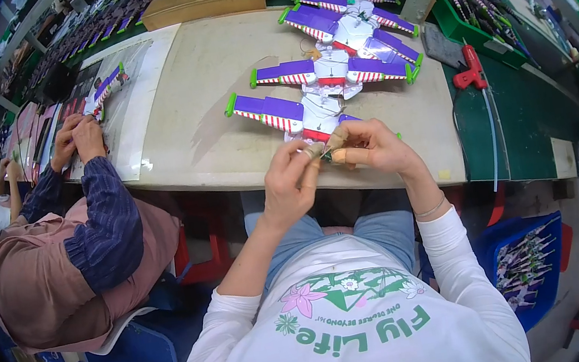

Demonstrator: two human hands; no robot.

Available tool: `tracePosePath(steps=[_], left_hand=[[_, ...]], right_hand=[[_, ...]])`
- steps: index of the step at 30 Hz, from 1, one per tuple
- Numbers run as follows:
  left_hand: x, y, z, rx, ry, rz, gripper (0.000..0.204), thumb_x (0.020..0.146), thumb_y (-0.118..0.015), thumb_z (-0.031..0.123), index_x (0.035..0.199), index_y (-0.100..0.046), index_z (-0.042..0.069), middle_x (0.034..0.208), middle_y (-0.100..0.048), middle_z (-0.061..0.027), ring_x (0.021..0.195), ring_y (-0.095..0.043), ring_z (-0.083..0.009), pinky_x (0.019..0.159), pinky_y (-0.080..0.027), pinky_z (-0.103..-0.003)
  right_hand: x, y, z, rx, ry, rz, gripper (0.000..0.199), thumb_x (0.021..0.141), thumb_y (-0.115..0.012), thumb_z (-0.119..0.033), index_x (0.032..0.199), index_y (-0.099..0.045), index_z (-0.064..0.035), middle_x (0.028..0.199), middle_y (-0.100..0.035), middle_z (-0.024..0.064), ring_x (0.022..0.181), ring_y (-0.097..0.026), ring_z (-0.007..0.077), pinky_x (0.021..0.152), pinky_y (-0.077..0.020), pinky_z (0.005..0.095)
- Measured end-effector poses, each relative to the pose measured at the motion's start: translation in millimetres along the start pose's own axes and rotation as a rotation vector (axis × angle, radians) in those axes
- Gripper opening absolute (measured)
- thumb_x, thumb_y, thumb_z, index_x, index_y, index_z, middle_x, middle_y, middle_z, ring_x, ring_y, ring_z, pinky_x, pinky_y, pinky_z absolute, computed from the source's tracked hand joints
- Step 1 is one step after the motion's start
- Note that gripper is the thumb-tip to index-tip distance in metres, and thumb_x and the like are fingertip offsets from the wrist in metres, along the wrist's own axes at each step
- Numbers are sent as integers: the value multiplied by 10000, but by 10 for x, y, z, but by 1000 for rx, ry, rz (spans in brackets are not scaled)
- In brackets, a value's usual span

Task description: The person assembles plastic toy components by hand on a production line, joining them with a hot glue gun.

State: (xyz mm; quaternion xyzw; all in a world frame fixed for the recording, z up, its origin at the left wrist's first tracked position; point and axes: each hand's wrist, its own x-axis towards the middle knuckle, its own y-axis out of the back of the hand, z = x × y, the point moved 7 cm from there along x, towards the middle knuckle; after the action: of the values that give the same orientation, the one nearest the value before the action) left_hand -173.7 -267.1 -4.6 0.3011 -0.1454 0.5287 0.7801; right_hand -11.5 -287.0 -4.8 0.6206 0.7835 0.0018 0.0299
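Observation:
At the table's front edge, my left hand [291,183] and my right hand [377,148] meet with their fingertips pinched together. Tan covers wrap some of the fingertips. A thin pale wire seems to run between the fingers, and a small dark green part [328,155] shows by my right fingertips; the fingers hide most of both. Just beyond them lies the nearest toy wing pack [271,109], with purple wings, red and white stripes, green tips and a white middle. My right hand covers part of its right wing.
Several more wing packs [330,68] lie in a row toward the far side of the table [220,116]. A red glue gun [470,69] rests at right beside a green bin [480,25]. At left a co-worker's hands [79,140] hold another wing pack. A blue crate [534,264] stands low at right.

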Motion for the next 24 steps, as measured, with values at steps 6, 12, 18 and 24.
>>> tracePosePath(steps=[6,12,18,24], left_hand=[[-58,-67,173,271,-164,-9,235,739,-802,115,919,-691,13,1062,-599,-94,761,-534,-213,664,-432,-309],[-136,-109,-36,256,-79,163,206,708,-828,156,764,-671,34,1055,-606,-87,807,-577,-222,696,-440,-351],[-66,-43,129,196,-129,183,230,721,-815,116,803,-632,3,1074,-594,-130,898,-596,-284,748,-484,-384],[-43,-109,61,285,-98,219,238,722,-807,29,797,-587,-23,1085,-583,-146,867,-607,-261,725,-513,-344]], right_hand=[[-33,33,41,-27,-51,172,100,859,-696,-74,914,-670,5,804,-635,8,679,-558,47,573,-435,227],[-28,72,-59,-328,138,397,120,824,-712,-75,898,-697,19,763,-610,51,637,-532,76,579,-432,248],[-7,112,101,-264,139,483,127,807,-729,-86,882,-698,11,746,-589,37,597,-470,75,542,-379,255],[2,106,159,-172,109,487,129,806,-724,-104,863,-695,8,738,-584,34,585,-450,69,522,-354,259]])
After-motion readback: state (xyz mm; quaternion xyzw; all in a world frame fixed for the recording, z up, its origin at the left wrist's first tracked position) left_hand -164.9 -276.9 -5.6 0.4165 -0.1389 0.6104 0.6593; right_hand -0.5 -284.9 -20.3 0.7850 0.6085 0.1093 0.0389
